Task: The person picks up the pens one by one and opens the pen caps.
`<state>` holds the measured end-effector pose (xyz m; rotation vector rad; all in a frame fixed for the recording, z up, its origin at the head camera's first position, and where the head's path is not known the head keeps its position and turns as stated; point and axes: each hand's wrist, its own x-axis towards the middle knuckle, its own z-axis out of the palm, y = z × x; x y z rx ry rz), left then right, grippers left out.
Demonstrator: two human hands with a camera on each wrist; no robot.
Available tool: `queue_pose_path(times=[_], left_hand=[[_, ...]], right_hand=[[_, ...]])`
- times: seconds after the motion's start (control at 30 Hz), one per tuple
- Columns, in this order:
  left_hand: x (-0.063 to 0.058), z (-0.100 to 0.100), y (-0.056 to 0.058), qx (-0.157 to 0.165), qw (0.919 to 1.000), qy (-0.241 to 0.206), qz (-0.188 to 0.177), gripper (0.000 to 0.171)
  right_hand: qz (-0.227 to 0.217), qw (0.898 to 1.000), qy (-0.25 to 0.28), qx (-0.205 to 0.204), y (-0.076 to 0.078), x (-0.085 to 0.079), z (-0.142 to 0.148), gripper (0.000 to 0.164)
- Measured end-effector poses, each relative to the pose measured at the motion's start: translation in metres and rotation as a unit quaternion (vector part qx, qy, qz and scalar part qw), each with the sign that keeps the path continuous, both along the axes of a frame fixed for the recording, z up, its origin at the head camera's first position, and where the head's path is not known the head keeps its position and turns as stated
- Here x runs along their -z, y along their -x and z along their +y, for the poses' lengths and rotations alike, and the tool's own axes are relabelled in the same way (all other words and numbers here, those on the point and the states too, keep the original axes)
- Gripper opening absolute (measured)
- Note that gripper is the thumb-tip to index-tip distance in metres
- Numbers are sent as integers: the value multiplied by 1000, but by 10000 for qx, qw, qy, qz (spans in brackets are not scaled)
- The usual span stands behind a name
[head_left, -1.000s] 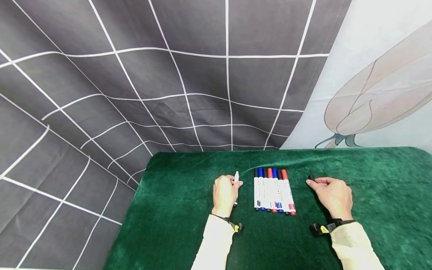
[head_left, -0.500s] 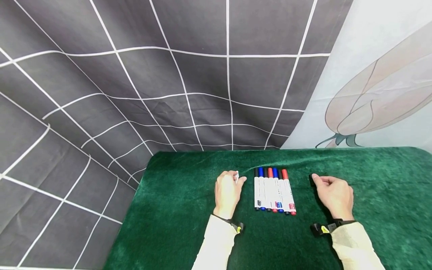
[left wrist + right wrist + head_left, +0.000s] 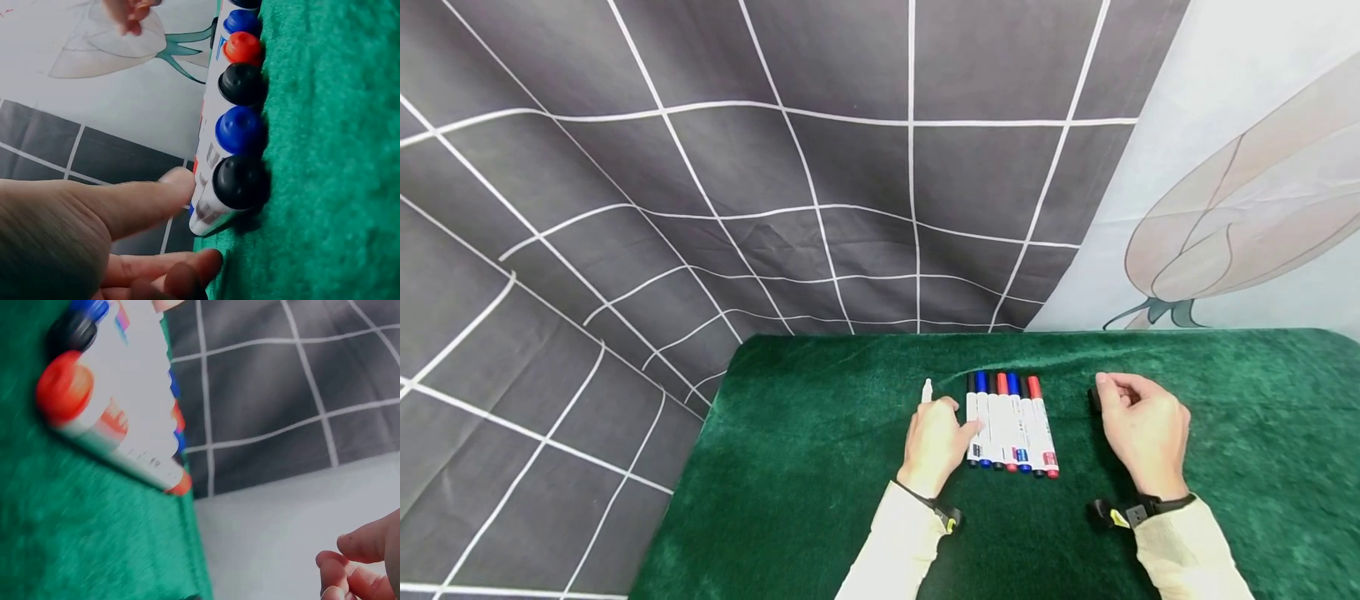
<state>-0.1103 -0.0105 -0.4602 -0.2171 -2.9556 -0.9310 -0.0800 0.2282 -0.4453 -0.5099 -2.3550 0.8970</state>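
- My left hand [image 3: 932, 443] has moved off the uncapped-looking white marker [image 3: 927, 390]; its spread fingers straddle the row's leftmost black marker [image 3: 972, 407], ungripped.
- My right hand [image 3: 1144, 432], loosely curled, holds nothing; the small black piece [image 3: 1093, 401] lies released on the worktop [image 3: 790, 450].

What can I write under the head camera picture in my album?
Seven markers lie in a row on green cloth between a left hand and a right hand.
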Motion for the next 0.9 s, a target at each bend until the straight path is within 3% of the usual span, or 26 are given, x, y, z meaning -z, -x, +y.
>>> queue_pose_path(times=[0.3, 0.8, 0.9], left_hand=[[1, 5, -1, 131, 9997, 218, -60, 22], [2, 9, -5, -98, 9996, 151, -230, 34], [-1, 6, -3, -191, 9997, 78, -89, 32]], right_hand=[[528, 9982, -86, -274, -8, -18, -14, 15], [95, 9981, -80, -605, -10, -20, -27, 16], [52, 9975, -76, -700, -10, -19, -29, 15]])
